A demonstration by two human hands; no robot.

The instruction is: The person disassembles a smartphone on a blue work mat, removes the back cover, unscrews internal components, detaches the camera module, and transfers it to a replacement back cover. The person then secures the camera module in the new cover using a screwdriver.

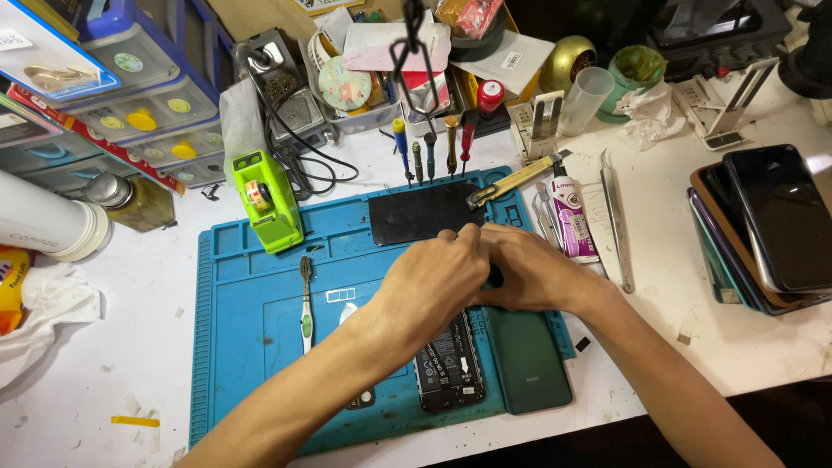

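Observation:
My left hand (pixel 438 277) and my right hand (pixel 527 273) meet over the upper end of an opened phone (pixel 449 368) lying on the blue work mat (pixel 251 295). Both hands have their fingers curled together at the phone's top; what they pinch is hidden. The phone's battery and inner parts show below my left wrist. A dark green back cover (pixel 527 362) lies right beside the phone. A black screen panel (pixel 420 212) rests just beyond my hands on the mat.
A toothbrush (pixel 305 303) and a green tape dispenser (pixel 264 201) sit on the mat's left. Screwdrivers (pixel 429 156), a utility knife (pixel 511 182), a glue tube (pixel 572 217) and tweezers (pixel 617 221) lie behind. Stacked phones (pixel 767 230) occupy the right; drawers (pixel 130 95) the far left.

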